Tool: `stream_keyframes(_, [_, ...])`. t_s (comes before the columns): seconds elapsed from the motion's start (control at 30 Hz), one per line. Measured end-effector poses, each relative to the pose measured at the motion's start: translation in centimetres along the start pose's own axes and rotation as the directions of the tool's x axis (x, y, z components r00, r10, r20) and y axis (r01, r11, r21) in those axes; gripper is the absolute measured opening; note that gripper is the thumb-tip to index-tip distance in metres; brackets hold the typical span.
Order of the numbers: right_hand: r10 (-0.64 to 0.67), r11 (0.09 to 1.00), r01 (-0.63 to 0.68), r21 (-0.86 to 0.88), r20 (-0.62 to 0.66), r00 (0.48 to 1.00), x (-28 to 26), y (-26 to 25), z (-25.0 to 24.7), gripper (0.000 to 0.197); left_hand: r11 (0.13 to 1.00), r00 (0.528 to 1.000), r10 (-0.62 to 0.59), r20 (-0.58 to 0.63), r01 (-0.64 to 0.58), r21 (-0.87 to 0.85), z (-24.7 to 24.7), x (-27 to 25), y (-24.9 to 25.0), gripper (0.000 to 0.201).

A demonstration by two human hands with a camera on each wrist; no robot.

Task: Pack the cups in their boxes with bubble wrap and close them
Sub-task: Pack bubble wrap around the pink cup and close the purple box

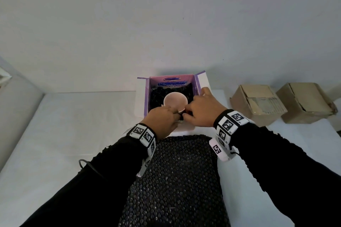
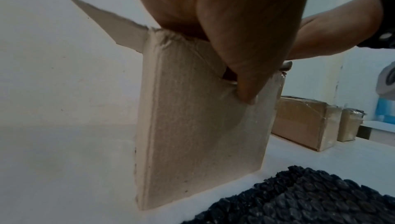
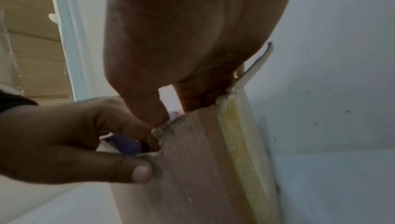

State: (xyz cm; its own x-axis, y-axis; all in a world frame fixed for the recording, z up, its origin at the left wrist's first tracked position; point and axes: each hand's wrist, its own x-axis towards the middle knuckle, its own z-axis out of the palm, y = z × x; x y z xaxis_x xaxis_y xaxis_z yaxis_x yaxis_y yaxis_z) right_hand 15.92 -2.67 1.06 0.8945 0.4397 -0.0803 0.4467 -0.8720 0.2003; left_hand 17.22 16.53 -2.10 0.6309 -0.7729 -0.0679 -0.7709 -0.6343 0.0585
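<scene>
An open box [image 1: 145,97] with purple inner walls stands at the table's far edge, lined with black bubble wrap [image 1: 156,96]. A pale pink cup [image 1: 175,100] sits upright in the wrap. My left hand [image 1: 174,115] pinches the box's near wall [image 2: 196,134], with the thumb [image 2: 245,84] outside and the fingers curled inside by the cup. My right hand [image 1: 191,111] curls over the near right corner into the wrap, one finger stretched along the right flap [image 1: 203,81]. Its fingertips are hidden inside the box [image 3: 192,160].
A large sheet of black bubble wrap [image 1: 177,180] lies on the white table between my arms. Two closed brown cardboard boxes [image 1: 256,103] [image 1: 304,101] sit at the far right. A pale wall rises right behind the open box.
</scene>
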Motion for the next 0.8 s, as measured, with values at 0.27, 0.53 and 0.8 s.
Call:
stream_keyframes(0.27, [0.005,0.999,-0.010,0.043,0.099,0.995,-2.0,-0.1,0.2,0.058,0.991,0.999,-0.040,0.006,0.039,0.127,0.5,-0.8,-0.4,0.024])
stream_keyframes(0.53, [0.119,0.989,-0.122,0.081,0.041,0.992,-2.9,-2.1,-0.4,0.040,0.978,0.990,-0.132,-0.046,0.138,0.156,0.4,-2.6,0.8,0.046])
stream_keyframes(0.8, [0.092,0.957,0.035,0.287,-0.415,0.905,-8.4,-6.5,1.9,0.014,0.996,0.942,-0.078,-0.327,0.059,-0.068,1.6,-7.7,2.3,0.030])
